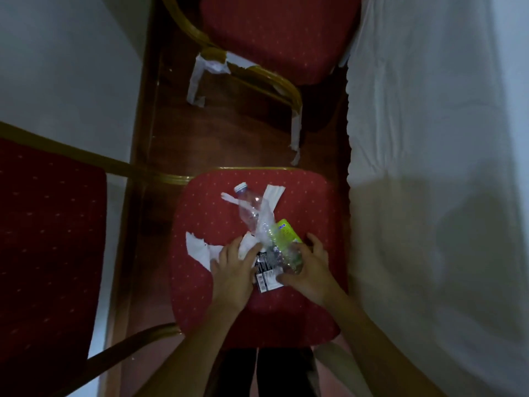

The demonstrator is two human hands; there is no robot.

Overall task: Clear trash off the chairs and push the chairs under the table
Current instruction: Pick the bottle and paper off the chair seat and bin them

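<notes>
The trash is all on the red seat of the near chair (206,296): a clear bottle (252,207) lying on its side, torn white tissue (200,249), a green packet (283,233) and a black wrapper (266,275), heaped together near the middle. We have both hands on the heap. Our left hand (232,265) lies with its grip spread, fingers straight across the tissue and the edge of the black wrapper. Our right hand (309,267) is cupped over the crumpled plastic by the green packet, its grip also spread and not clearly closed round any one piece.

We judge the job barely begun: nothing has left this seat, and the chair stands clear of the white-clothed tabletop (429,138) at our right. The far chair (280,32) shows a bare seat and sits tight against the cloth, though we cannot tell whether it is tucked under. White strips (197,78) hang from its gold frame. A third chair (43,239) stands at our left.
</notes>
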